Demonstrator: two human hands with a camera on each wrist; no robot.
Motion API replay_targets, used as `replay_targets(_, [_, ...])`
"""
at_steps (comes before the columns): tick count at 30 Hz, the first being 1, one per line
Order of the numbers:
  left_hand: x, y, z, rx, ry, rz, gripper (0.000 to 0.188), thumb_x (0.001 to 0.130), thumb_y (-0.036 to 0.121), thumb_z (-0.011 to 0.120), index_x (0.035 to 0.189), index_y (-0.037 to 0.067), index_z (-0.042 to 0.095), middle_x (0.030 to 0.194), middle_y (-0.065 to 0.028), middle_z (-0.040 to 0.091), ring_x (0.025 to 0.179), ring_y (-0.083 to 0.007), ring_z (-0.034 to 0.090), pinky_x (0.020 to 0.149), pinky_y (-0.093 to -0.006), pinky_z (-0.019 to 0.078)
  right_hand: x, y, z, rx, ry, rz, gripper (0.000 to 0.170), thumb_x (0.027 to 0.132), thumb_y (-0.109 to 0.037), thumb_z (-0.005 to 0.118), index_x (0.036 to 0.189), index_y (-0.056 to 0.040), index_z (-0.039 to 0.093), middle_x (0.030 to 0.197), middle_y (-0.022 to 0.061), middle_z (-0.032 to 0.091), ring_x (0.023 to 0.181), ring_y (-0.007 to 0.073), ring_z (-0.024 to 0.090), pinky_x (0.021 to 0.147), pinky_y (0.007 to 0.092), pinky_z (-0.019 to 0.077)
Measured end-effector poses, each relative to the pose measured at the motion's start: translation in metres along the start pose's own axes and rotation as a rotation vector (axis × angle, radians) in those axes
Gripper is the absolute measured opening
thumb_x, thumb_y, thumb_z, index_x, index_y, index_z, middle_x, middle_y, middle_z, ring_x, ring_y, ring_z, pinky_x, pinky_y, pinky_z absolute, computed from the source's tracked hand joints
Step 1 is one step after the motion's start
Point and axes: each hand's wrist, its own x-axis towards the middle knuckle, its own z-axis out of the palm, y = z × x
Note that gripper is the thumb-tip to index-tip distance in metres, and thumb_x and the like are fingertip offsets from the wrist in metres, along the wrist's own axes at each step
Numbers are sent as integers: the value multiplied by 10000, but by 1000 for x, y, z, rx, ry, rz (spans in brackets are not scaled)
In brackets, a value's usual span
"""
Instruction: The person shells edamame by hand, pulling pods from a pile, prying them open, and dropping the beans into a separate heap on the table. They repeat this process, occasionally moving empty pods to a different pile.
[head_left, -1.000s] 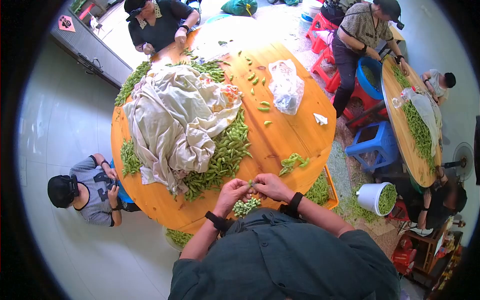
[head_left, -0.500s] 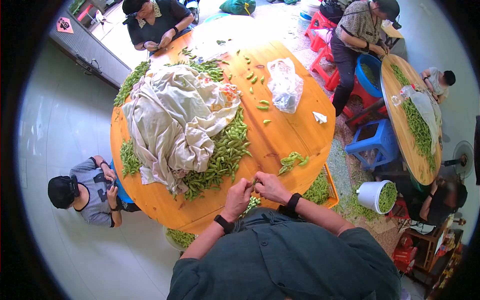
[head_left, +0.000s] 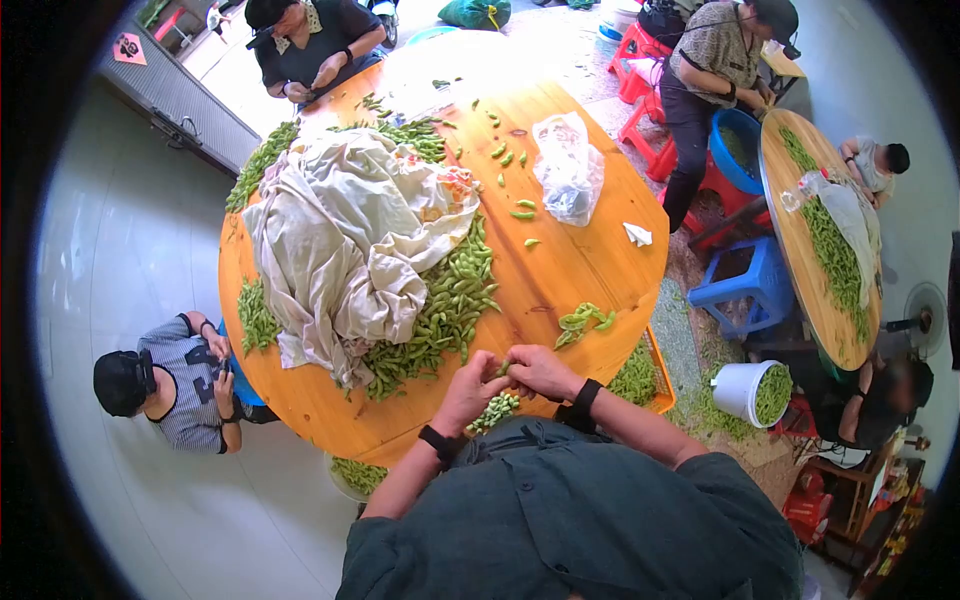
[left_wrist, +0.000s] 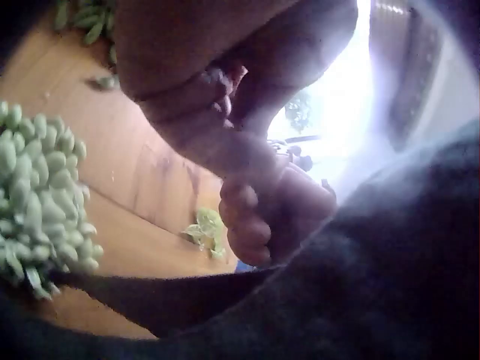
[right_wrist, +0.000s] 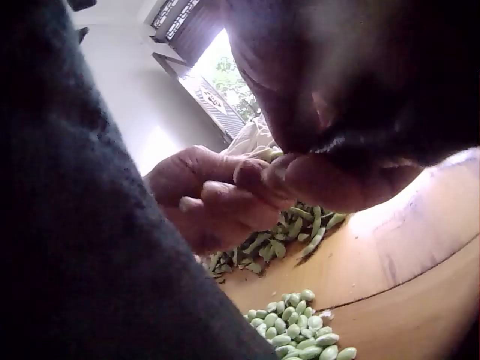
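Note:
Over the near edge of the round wooden table point(head_left: 560, 270), my left hand point(head_left: 468, 392) and right hand point(head_left: 543, 372) meet with fingertips together. Between them they pinch a green soybean pod point(head_left: 503, 369), mostly covered by the fingers. The right wrist view shows a bit of the pod point(right_wrist: 277, 154) at the fingertips, with the left hand point(right_wrist: 217, 195) facing the right. Just below the hands lies a heap of shelled pale green beans point(head_left: 494, 410), which also shows in the left wrist view as a bean pile point(left_wrist: 45, 195).
A big pile of unshelled pods point(head_left: 455, 300) lies under a crumpled cloth point(head_left: 340, 230). A small group of pods point(head_left: 583, 323), a plastic bag point(head_left: 568, 170) and a tissue point(head_left: 638, 235) rest to the right. An orange crate point(head_left: 659, 375) and white bucket point(head_left: 740, 393) stand beside the table. Other people sit around.
My hands closed in over the bean heap half a second ago, then the left hand shifted slightly, showing more of the beans. Both hands stay together at the pod.

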Motion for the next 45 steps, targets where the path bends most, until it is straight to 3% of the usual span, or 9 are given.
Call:
replay_targets(9, [-4,-2,1,500,37,315,154,870,109,670,960,13,589,842,-193,625,768,-380,623,649,-402,505,0,8,-3,19,-6,10,143,866,-84,494,846,26,583,676,91,653,557,164,642,502,302,531])
replay_targets(13, [-3,-10,5,421,102,363,134,900,108,640,971,6,588,812,-155,633,691,-306,641,601,-379,496,0,10,-2,20,7,16,139,862,-88,500,824,21,578,666,99,647,551,166,641,485,313,522])
replay_targets(18, [-3,-3,2,-163,-69,-320,173,1010,172,499,953,35,589,752,-20,609,584,-70,583,485,-226,450,-2,14,-3,-207,13,-135,147,857,-124,528,808,5,577,665,104,637,560,160,634,499,301,510])
replay_targets(21, [0,-15,-3,-397,-162,-436,208,1025,220,473,945,57,573,746,-4,602,584,-64,574,465,-199,441,-4,15,-2,-265,-8,-161,174,863,-162,546,811,1,578,664,102,628,561,160,626,513,297,500])
replay_targets(26, [0,-16,-3,-424,-171,-458,234,1032,251,453,928,66,552,732,1,586,579,-67,554,465,-202,436,-7,13,0,-57,-46,-17,200,938,-212,574,858,-29,574,671,44,624,538,107,590,481,261,477])
replay_targets(32, [1,-22,-1,-279,-166,-359,239,1033,275,454,929,84,553,747,17,575,603,-54,526,501,-204,438,-4,17,0,-297,65,-228,269,898,-261,635,863,-2,570,703,184,620,613,309,631,581,388,492])
replay_targets(35, [0,-23,-7,-507,-242,-572,254,1033,299,463,934,84,555,767,23,576,609,-52,528,517,-206,446,4,36,-1,-455,62,-473,267,911,-265,647,880,-10,576,689,167,620,575,292,609,548,379,478])
replay_targets(38, [-1,-34,-6,-636,-294,-670,226,1022,296,502,959,90,572,777,28,570,609,-49,520,526,-209,450,2,40,2,-438,9,-412,254,904,-248,634,876,0,591,719,206,606,632,373,588,591,415,472])
replay_targets(45, [-1,-28,4,-119,-118,-302,133,966,145,571,1046,46,605,828,17,613,630,-46,552,557,-219,479,-1,35,5,-312,70,-235,258,907,-249,573,850,-5,632,686,183,617,590,307,612,574,388,489])
